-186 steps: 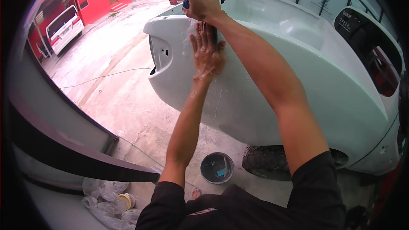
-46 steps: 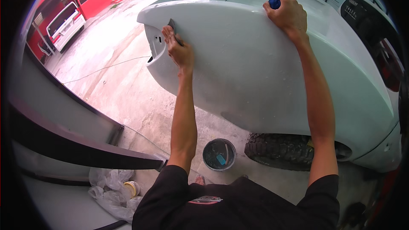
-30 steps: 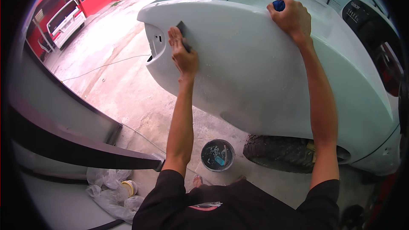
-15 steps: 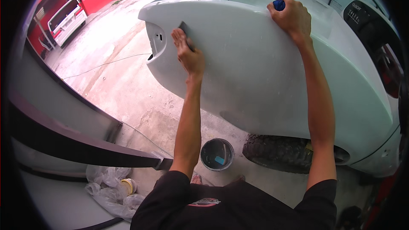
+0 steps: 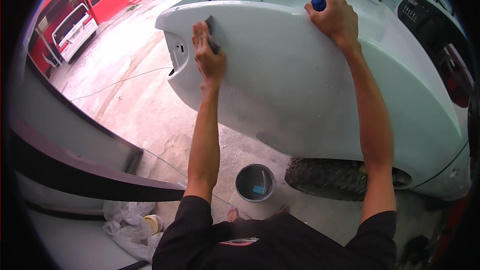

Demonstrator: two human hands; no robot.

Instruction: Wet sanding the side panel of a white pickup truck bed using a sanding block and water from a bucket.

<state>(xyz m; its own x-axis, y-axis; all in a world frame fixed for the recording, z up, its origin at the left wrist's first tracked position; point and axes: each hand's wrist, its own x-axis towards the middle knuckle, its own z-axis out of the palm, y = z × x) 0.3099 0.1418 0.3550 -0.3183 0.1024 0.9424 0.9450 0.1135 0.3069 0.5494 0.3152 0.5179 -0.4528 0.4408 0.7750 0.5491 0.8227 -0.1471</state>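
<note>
A pale grey-white side panel [image 5: 285,75] of a pickup bed stretches in front of me, with light streaks on its surface. My left hand [image 5: 209,62] lies against the panel near its left end, fingers stretched and pressed together over a dark grey sheet [image 5: 213,45] that looks like sandpaper. Part of that sheet hides under the palm. At the panel's top edge, my right hand [image 5: 337,20] is closed round a blue object [image 5: 318,4], mostly covered by the fingers, so its kind is unclear.
Below the panel stands a dark bucket [image 5: 239,190] with a light blue piece [image 5: 259,189] inside. Right of it is the truck's tyre [image 5: 325,182]. Clear plastic bags [image 5: 122,220] and a tub [image 5: 156,224] lie lower left, past a dark bar [image 5: 95,180]. A hose [image 5: 167,162] crosses the floor.
My left hand has slid a little left and up along the panel with the dark sheet. My right hand stays at the top edge, holding the blue object. The view has shifted slightly.
</note>
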